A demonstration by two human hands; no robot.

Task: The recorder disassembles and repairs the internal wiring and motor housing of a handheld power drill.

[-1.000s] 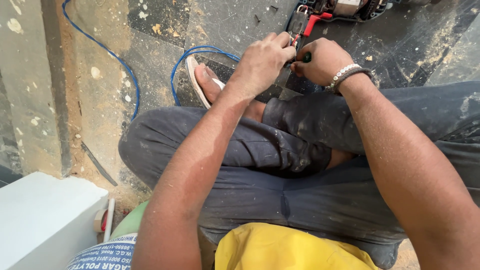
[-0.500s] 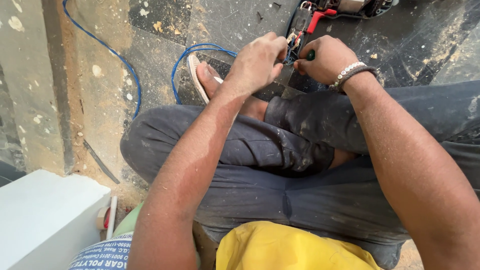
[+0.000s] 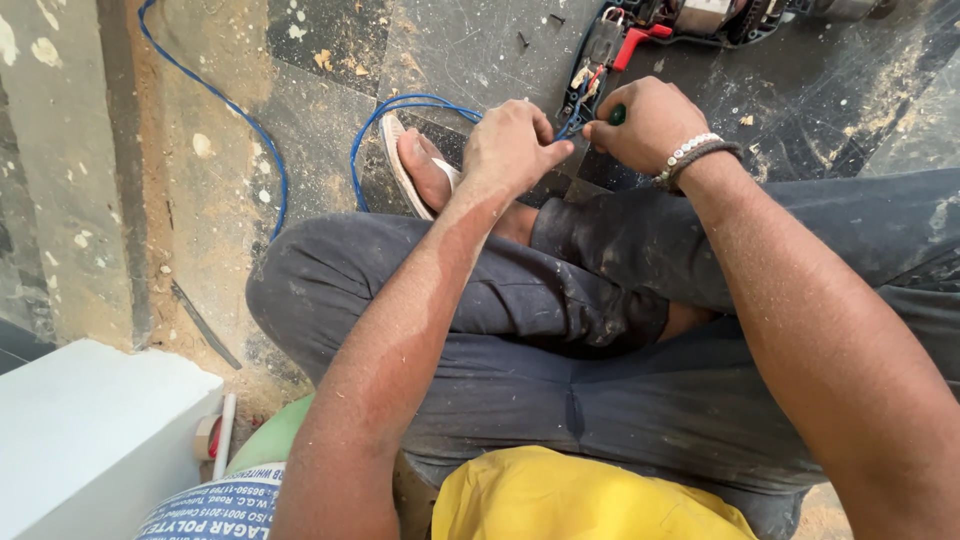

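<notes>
My left hand (image 3: 512,148) pinches the end of a blue cable (image 3: 420,103) right in front of an opened power tool (image 3: 668,22) lying on the dark floor. My right hand (image 3: 645,122) grips a green-handled screwdriver (image 3: 617,115), its tip pointing left toward the cable end and the left fingers. The tool's casing is off, showing red and black parts and wiring. A beaded bracelet circles my right wrist. I sit cross-legged in dark trousers, one foot in a sandal (image 3: 400,160) under the hands.
The blue cable loops away over the dusty floor to the upper left (image 3: 215,95). A white box (image 3: 90,440) stands at the lower left, with a tape roll (image 3: 208,437) and a printed sack (image 3: 215,505) beside it. Small screws (image 3: 522,40) lie near the tool.
Both hands stay together at the cable end; the view has shifted slightly, and the fingers have adjusted their pinch only a little.
</notes>
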